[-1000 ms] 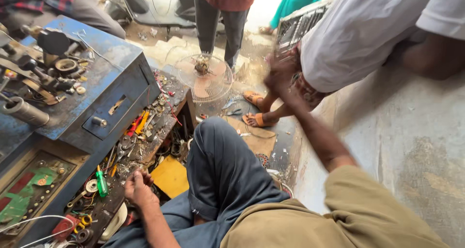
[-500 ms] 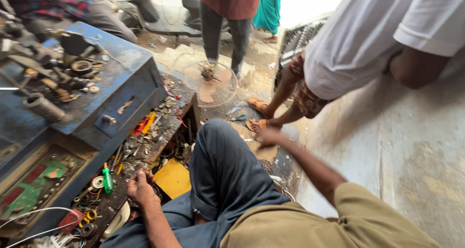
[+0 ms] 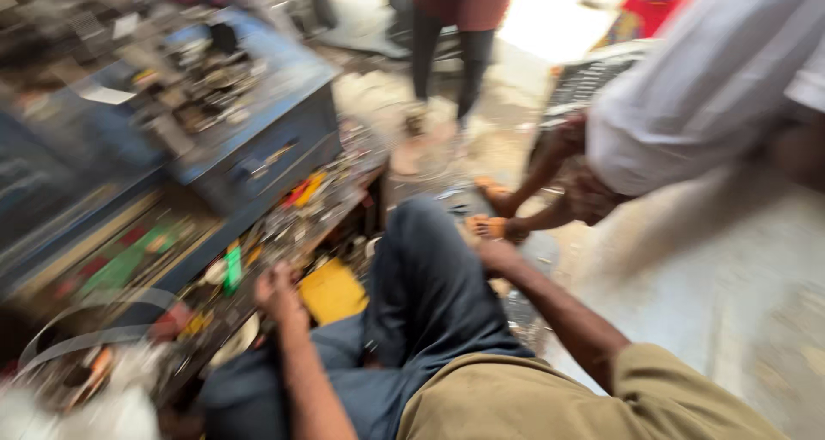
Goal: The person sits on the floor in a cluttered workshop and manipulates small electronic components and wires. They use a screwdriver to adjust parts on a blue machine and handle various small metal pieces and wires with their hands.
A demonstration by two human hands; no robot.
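The whole head view is motion-blurred. My left hand (image 3: 277, 290) rests with curled fingers on the edge of a low tray of small parts and tools (image 3: 292, 212), next to a green piece (image 3: 232, 268) and a yellow flat thing (image 3: 331, 290). My right hand (image 3: 494, 251) is low beside my raised knee in dark blue trousers (image 3: 421, 268), close to an orange sandal (image 3: 490, 227) of another person. Its fingers are hidden by the knee and blur.
A blue metal toolbox (image 3: 258, 148) piled with parts stands at the left. A crouching person in a white shirt (image 3: 687, 88) holds a dark grille (image 3: 584, 79) at the right. Another person (image 3: 447, 45) stands at the back. Grey concrete (image 3: 730, 277) lies to the right.
My right hand came down from the grille held by the person in white to beside my knee. The view swung and blurred. My left hand stayed on the tray.
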